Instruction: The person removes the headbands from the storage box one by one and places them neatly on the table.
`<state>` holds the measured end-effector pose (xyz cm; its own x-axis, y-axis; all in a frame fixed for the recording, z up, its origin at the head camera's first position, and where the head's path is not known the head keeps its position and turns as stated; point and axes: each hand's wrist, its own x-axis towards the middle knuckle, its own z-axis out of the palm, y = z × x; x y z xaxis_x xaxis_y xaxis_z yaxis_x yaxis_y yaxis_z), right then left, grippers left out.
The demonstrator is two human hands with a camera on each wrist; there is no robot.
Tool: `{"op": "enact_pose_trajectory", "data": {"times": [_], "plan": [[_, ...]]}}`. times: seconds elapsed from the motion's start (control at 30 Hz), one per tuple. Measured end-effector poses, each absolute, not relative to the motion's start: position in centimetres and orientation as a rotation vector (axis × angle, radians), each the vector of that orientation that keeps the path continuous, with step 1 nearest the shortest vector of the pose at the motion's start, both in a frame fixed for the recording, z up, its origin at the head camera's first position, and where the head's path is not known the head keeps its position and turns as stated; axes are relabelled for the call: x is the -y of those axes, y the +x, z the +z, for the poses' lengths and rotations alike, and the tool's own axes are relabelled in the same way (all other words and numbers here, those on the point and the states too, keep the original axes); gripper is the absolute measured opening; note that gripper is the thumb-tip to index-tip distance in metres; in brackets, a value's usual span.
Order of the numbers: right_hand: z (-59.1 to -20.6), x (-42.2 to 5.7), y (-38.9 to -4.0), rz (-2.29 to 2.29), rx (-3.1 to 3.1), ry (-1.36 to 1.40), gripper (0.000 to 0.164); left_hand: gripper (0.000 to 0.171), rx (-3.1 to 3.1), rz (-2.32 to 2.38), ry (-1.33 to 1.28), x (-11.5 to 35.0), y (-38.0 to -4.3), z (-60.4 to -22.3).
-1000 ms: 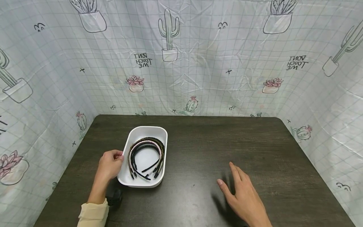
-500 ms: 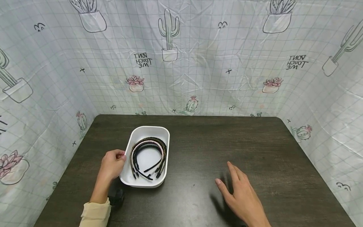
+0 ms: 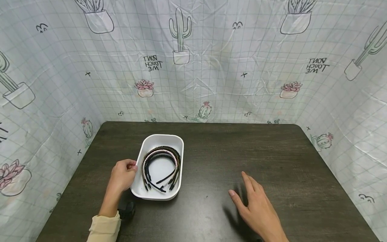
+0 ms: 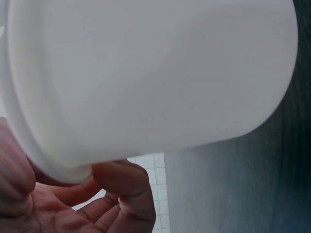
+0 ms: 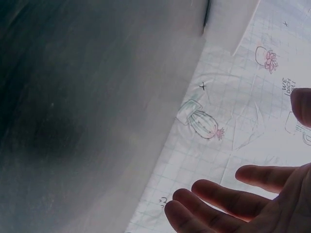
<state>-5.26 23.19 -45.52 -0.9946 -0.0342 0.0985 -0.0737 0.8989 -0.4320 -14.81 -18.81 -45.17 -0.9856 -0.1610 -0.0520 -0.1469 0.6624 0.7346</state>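
A white rectangular tub [image 3: 160, 168] with rounded corners is left of centre in the head view. Several thin braided headbands [image 3: 161, 150], black, brownish and pale pink, lie nested inside it. My left hand [image 3: 122, 175] pinches the tub's left rim between thumb and curled fingers. In the left wrist view the tub's outer wall [image 4: 160, 82] fills most of the picture, fingers [image 4: 124, 179] bent under its lip. My right hand [image 3: 260, 210] is over the table at the right, fingers straight and spread, holding nothing; the right wrist view shows its fingertips apart from anything.
The dark wooden table [image 3: 229, 151] stretches out to the right of the tub. A pale curtain [image 3: 217, 84] printed with cacti stands behind and along both sides. A black device [image 3: 127, 210] sits by my left wrist.
My left hand and the tub with its headbands have moved a little to the right across the table. My right hand has shifted only slightly to the left.
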Motion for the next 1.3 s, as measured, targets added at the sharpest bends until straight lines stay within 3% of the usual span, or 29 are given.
{"op": "enact_pose_trajectory", "data": {"times": [1.3], "plan": [[-45.4, -22.6, -5.1, 0.686, 2.933, 0.125, 0.08, 0.024, 2.865, -1.275, 0.231, 17.1, -14.3, -45.1]]}}
